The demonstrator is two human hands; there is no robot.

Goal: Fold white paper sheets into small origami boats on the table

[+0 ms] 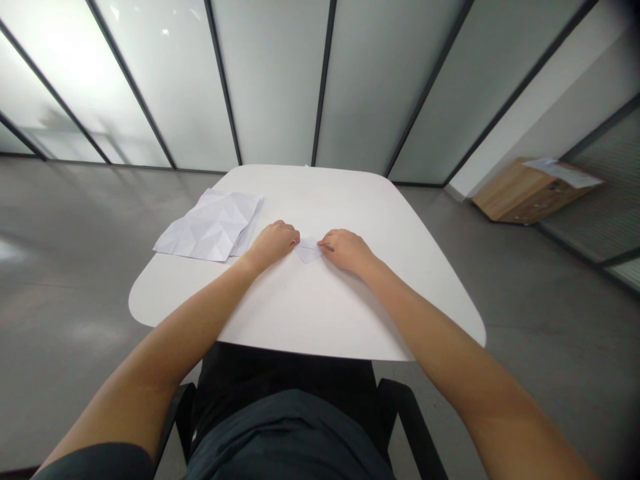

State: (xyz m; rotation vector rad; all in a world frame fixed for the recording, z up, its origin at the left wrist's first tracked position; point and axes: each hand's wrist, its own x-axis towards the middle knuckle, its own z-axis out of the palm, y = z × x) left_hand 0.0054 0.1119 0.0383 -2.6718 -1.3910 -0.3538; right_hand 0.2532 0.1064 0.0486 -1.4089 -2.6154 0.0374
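A small folded piece of white paper [307,253] lies on the white table between my two hands, with a pointed lower corner toward me. My left hand [278,241] has its fingers curled closed at the paper's left edge. On the opposite side, my right hand [345,249] pinches the right edge between thumb and fingers. Parts of the paper's edges are hidden under my fingertips. To the left of my left hand, creased white sheets [210,223] lie loosely stacked, the top one marked with many fold lines.
The white table [320,320] has rounded corners. A black chair armrest [407,413] shows below its near edge. Frosted glass panels [273,80] stand behind. On the floor at right is a wooden cabinet [520,193] with papers on top.
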